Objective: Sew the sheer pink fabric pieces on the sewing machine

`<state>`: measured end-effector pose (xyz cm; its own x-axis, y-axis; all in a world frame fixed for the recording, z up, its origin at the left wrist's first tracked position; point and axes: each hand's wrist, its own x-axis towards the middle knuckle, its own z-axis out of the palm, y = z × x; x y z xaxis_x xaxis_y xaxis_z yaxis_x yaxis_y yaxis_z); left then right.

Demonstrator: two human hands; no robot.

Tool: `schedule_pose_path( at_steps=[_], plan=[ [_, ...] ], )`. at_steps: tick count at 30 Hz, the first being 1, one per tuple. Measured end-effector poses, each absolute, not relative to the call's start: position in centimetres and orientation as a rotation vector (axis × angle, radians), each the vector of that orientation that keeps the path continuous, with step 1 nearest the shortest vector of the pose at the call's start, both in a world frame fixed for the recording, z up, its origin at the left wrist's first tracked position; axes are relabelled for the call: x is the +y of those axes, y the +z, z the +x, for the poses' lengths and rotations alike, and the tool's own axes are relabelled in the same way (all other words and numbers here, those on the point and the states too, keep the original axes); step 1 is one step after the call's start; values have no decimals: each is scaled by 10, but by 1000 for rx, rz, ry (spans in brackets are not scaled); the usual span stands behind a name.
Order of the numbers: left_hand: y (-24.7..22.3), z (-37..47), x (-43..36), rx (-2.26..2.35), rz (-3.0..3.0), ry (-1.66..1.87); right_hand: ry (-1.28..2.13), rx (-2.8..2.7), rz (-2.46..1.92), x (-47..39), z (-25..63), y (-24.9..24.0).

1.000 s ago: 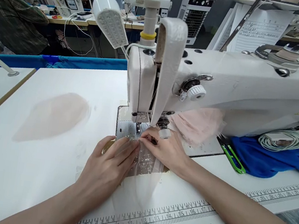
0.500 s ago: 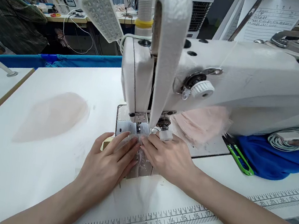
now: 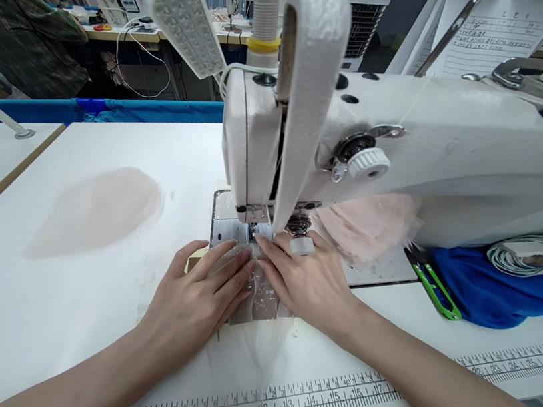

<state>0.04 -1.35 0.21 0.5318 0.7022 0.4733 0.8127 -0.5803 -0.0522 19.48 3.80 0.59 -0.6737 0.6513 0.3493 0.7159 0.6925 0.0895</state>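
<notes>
Sheer pale fabric lies flat under both hands: the left hand presses it with spread fingers, the right hand beside it, fingertips together, neither grip closed. Since a moment ago both have slid forward, feeding the fabric toward the presser foot just ahead. Beyond rises the sewing machine on the desk.
</notes>
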Motion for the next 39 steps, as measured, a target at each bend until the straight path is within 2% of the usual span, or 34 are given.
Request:
schedule_pose_path(
  at_steps=[15,27,39],
  plan=[
    [1,0,-13,-1273,-2512,-593,-205,-2576,-1108,41,195,5],
    [4,1,-12,-1253,-2506,-587,-292,-2558,-966,41,198,6],
    [4,1,-10,-1285,-2486,-541,-412,-2683,-1060,41,196,8]
  ],
)
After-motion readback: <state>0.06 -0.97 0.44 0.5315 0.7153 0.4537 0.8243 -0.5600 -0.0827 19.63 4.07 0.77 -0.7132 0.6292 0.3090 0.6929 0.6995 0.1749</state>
